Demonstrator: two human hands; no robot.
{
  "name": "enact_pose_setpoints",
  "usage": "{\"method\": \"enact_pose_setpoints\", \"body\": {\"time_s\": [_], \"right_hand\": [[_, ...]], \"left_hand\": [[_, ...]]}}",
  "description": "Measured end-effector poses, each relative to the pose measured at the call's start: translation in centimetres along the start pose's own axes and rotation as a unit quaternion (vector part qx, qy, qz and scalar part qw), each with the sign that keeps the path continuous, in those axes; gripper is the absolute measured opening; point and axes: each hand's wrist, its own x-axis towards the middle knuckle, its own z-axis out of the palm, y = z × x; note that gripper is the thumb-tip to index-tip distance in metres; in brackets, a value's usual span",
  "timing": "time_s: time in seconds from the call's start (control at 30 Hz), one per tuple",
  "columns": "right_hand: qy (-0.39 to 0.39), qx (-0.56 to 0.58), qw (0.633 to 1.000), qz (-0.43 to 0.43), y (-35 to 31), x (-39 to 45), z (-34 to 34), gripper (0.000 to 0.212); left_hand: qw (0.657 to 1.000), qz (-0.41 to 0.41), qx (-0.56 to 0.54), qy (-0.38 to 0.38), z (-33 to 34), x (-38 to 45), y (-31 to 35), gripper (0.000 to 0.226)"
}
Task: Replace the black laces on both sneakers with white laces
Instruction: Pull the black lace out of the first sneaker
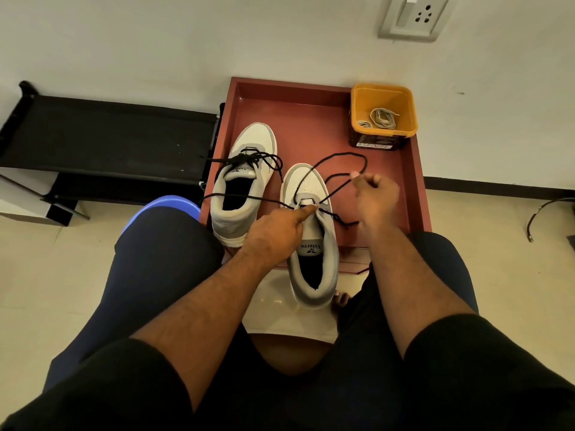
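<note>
Hands (378,194) pulling black lace (334,157) (sneaker (314,231)).

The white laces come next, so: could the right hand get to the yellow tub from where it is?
Probably yes. The right hand sits just below the yellow plastic tub holding the white laces, with bare red tray between them. But it is pinching the black lace, which it must drop first.

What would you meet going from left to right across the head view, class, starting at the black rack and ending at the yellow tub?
Black rack → left sneaker → right sneaker → right hand pinching the black lace → yellow tub holding white laces.
</note>
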Motion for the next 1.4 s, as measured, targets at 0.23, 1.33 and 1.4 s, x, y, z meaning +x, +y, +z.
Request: {"method": "enact_pose_setpoints", "body": {"time_s": [0.23,1.33,1.4], "right_hand": [[-0.224,-0.041,0.965,0.126,0.8,-2.3,0.2,0.012],[-0.088,-0.433,0.874,-0.200,0.7,-0.6,0.0,0.013],[0.020,-0.350,0.930,-0.111,-0.1,0.1,-0.9,0.016]], "left_hand": [[1.000,-0.001,-0.021,-0.005,-0.1,0.3,0.4,0.052],[0.998,-0.013,-0.057,0.003,0.2,0.0,-0.1,0.053],[0.999,-0.013,-0.048,0.004,0.1,-0.1,0.0,0.052]]}}
